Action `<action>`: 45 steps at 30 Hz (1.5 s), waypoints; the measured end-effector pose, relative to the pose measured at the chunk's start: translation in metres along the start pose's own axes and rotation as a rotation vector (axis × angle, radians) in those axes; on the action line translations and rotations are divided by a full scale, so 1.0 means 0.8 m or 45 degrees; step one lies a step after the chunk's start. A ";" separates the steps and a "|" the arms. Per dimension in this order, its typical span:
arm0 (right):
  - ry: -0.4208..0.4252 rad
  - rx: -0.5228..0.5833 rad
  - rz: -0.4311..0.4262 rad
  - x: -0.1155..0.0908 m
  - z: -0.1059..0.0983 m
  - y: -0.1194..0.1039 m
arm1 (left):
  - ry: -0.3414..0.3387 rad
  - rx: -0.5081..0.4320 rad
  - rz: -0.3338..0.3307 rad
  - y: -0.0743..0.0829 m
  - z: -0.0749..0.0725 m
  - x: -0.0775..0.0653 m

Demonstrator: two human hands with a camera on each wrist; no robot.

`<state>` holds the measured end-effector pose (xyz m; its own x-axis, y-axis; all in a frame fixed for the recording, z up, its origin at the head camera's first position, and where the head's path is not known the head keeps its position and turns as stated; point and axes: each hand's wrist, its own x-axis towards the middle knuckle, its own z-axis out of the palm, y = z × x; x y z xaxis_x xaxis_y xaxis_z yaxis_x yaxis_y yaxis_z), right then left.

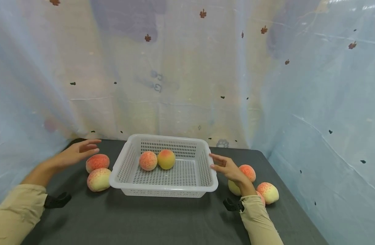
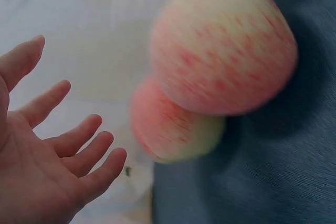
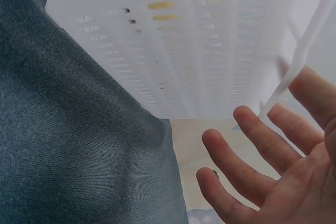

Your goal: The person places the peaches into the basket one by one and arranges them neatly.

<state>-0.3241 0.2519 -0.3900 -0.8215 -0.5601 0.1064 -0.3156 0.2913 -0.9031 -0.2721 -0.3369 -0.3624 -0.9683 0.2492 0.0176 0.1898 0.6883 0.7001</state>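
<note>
Dark grey tabletop [image 1: 162, 221], patterned curtain [image 1: 187, 75] behind: white plastic basket [image 1: 164, 188], two peaches [image 1: 148, 161] inside, lay long axis left-to-right between left hand [image 1: 77, 151], fingers spread, empty, near two loose peaches [image 1: 99, 180], and nearer right hand [image 1: 229, 169], fingers extended at the rim [image 1: 214, 178].

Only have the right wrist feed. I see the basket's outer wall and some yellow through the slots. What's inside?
Observer: Two peaches, side by side on the basket floor.
Operator: Where's the left hand?
Observer: Left of the basket, close to two more peaches but not holding either.
</note>
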 end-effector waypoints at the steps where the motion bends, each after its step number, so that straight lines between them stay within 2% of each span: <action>1: 0.002 -0.006 0.002 0.000 0.000 0.000 | -0.011 -0.006 -0.016 -0.006 0.002 0.001; 5: 0.003 -0.009 0.010 0.000 0.000 0.001 | -0.080 -0.068 -0.076 -0.033 0.006 0.002; 10: 0.001 -0.002 0.008 0.001 -0.001 0.002 | -0.176 -0.229 -0.140 -0.064 0.011 0.001; 17: -0.009 0.008 0.011 0.001 -0.001 0.000 | -0.231 -0.354 -0.151 -0.086 0.019 -0.002; 27: -0.017 0.002 0.000 0.001 -0.001 0.002 | -0.251 -0.383 -0.184 -0.099 0.024 -0.002; 38: 0.007 -0.011 0.024 -0.001 -0.002 0.001 | -0.254 -0.345 -0.201 -0.096 0.030 0.002; 45: 0.001 -0.021 0.025 0.000 -0.003 0.002 | -0.254 -0.326 -0.204 -0.095 0.033 -0.001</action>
<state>-0.3254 0.2541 -0.3907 -0.8282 -0.5533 0.0891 -0.3071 0.3151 -0.8980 -0.2817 -0.3714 -0.4344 -0.9270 0.2970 -0.2289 -0.0333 0.5428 0.8392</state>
